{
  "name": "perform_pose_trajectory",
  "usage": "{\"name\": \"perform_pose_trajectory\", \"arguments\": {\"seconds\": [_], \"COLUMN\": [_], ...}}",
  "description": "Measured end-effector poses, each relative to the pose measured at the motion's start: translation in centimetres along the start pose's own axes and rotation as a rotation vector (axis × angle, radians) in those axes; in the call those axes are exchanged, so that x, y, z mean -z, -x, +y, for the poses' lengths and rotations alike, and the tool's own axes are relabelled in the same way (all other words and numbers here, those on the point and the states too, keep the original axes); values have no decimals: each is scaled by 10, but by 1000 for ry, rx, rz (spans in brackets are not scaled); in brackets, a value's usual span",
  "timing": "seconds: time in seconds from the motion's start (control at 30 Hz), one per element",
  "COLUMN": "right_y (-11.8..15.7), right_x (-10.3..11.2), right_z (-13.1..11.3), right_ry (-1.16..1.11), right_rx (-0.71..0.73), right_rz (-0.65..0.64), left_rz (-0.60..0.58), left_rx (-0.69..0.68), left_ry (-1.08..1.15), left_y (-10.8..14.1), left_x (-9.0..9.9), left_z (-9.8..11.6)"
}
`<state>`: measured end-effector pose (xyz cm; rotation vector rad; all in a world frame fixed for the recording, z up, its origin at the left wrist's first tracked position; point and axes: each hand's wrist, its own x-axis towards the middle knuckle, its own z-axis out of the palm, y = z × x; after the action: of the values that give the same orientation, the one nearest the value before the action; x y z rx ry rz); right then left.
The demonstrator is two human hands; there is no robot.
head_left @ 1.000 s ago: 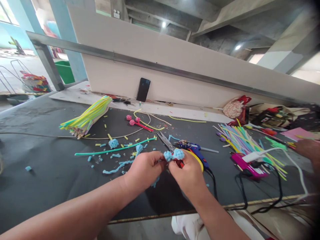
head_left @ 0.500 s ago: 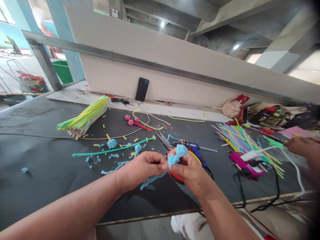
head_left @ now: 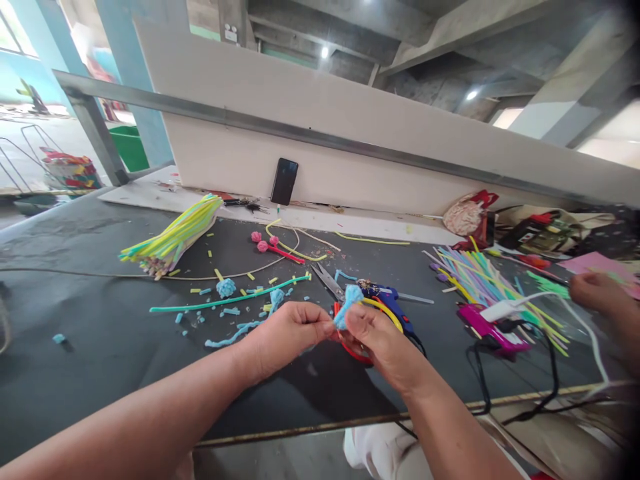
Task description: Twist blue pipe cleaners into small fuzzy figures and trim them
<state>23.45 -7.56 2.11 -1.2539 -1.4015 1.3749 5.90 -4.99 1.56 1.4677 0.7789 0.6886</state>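
A bent, fuzzy light-blue pipe cleaner [head_left: 351, 297] with a rounded knob at the top is gripped between the thumb and fingers of my right hand [head_left: 387, 341]. My left hand [head_left: 293, 333] is closed in a pinch at its lower end; fingers hide that part. Just behind my hands lie scissors [head_left: 327, 281], blades open, their red handle partly covered by my right hand. A blue glue gun [head_left: 400, 312] rests to the right of them. Left of the scissors are a blue fuzzy ball [head_left: 226, 287], another blue piece [head_left: 276, 299] and a long teal pipe cleaner [head_left: 200, 307].
A bundle of yellow-green pipe cleaners [head_left: 175, 233] lies at left, loose pastel ones [head_left: 493, 280] at right. Near these are a magenta power strip [head_left: 493, 337] and cables. A phone [head_left: 285, 181] leans on the back board. Another person's hand [head_left: 595, 293] is at far right.
The blue strand that hung below my hands no longer shows. The blue knob has shifted slightly left and down, and my right thumb now lies higher along the piece.
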Motion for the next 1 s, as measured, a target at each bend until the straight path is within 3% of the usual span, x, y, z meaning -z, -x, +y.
{"name": "perform_pose_trajectory", "arguments": {"seconds": [0.2,0.4,0.5,0.67,0.87,1.0], "right_y": [-1,-9,-11,-5,0,1], "right_x": [-4,-6,-7,-10,-3,1], "right_z": [-2,2,4,0,-3,-2], "right_ry": [-183,-158,-116,-257,-342,-329], "right_rx": [25,-44,-92,-59,-25,-37], "right_rz": [52,203,257,106,-45,-105], "left_rz": [-134,82,123,-10,-187,-214], "left_rx": [25,-133,-184,-52,-72,-51], "left_ry": [55,-284,-379,-167,-66,-48], "left_y": [-2,-5,-5,-2,-1,-2], "left_x": [4,1,-1,4,14,15], "left_z": [-2,-6,-8,-2,5,5]}}
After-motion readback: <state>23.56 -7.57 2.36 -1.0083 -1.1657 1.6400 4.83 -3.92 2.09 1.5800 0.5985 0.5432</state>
